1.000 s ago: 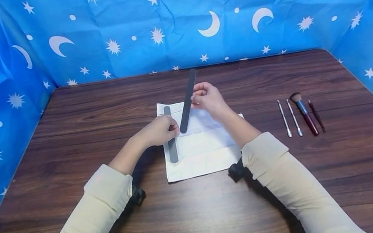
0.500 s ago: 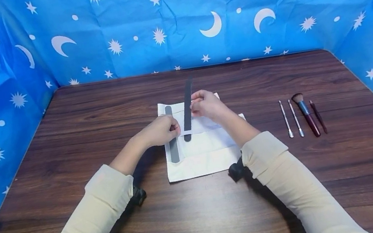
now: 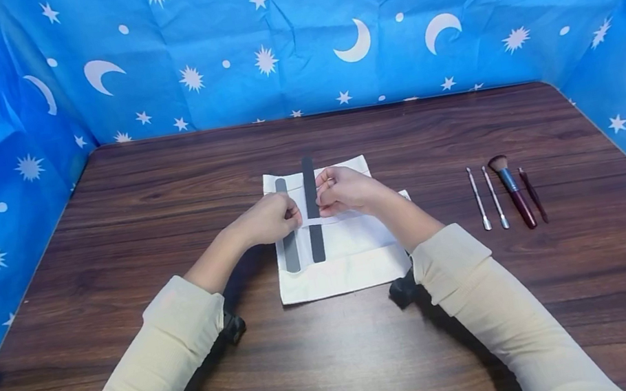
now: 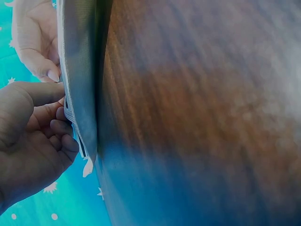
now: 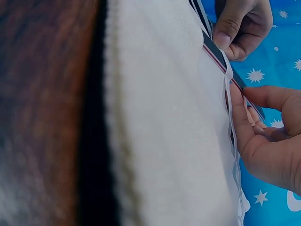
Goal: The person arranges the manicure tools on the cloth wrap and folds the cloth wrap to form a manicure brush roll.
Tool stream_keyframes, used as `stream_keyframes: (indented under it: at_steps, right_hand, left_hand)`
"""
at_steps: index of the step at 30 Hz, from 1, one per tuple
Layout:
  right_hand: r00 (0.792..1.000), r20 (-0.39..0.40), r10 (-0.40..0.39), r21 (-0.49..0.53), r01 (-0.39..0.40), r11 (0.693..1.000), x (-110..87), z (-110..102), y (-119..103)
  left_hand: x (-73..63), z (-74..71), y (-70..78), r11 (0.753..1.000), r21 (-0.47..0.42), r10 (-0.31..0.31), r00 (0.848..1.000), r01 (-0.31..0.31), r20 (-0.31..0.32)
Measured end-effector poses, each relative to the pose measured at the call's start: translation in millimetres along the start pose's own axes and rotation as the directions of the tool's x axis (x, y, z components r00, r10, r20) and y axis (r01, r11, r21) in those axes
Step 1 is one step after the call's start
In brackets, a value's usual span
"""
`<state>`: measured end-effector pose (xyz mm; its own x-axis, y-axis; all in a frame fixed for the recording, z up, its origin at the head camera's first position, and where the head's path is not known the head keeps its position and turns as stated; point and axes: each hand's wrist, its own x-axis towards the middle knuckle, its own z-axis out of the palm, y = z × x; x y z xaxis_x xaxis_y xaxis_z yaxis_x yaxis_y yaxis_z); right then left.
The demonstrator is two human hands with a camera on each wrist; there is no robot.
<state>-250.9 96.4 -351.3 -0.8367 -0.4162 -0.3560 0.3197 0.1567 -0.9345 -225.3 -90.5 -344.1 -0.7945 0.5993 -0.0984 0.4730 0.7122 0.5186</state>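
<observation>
A white cloth roll [image 3: 358, 271] lies spread on the table, a narrow white elastic strap [image 3: 330, 219] crossing its middle. At its left a grey nail file [image 3: 292, 255] lies lengthwise, partly hidden by my left hand [image 3: 270, 219]. The left thumb and fingertips pinch the strap, which in the right wrist view runs from that hand [image 5: 247, 28] over a dark nail file [image 5: 216, 54]. My right hand [image 3: 346, 189] pinches this dark nail file [image 3: 309, 189] by its upper part; its lower end passes beneath the strap, and its top sticks out past the cloth's far edge.
Right of the cloth, two metal cuticle pushers [image 3: 479, 201], a makeup brush [image 3: 514, 195] and a thin dark red tool [image 3: 533, 195] lie side by side on the wooden table [image 3: 343, 365]. A blue curtain [image 3: 233, 28] with moons and stars hangs behind.
My right hand has brought the dark file down toward me, slid its lower end under the strap and straightened it alongside the grey one. My left hand has stayed in place.
</observation>
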Motion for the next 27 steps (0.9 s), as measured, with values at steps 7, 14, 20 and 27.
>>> stream_keyframes:
  at_steps: [7, 14, 20, 27]
  right_hand:
    - [0.999, -0.033, 0.036, 0.003, -0.036, 0.999, 0.8, 0.5, -0.5]
    - [0.998, -0.039, 0.041, -0.031, -0.042, 0.999, 1.8, 0.9, 0.7]
    - [0.999, 0.005, 0.036, -0.121, -0.035, 0.992, 0.4, 0.0, 2.2]
    - [1.000, 0.017, 0.027, -0.211, -0.023, 0.977, 1.1, -0.5, 4.1]
  left_hand:
    - [-0.6, 0.1, 0.4, 1.000, -0.007, -0.009, 1.000, 0.009, 0.002]
    - [-0.1, 0.4, 0.9, 1.000, -0.001, -0.009, 1.000, 0.009, -0.001]
    - [0.4, 0.4, 0.3, 1.000, 0.003, -0.014, 1.000, 0.014, -0.004]
    - [1.0, 1.1, -0.6, 1.000, 0.002, -0.013, 1.000, 0.013, -0.005]
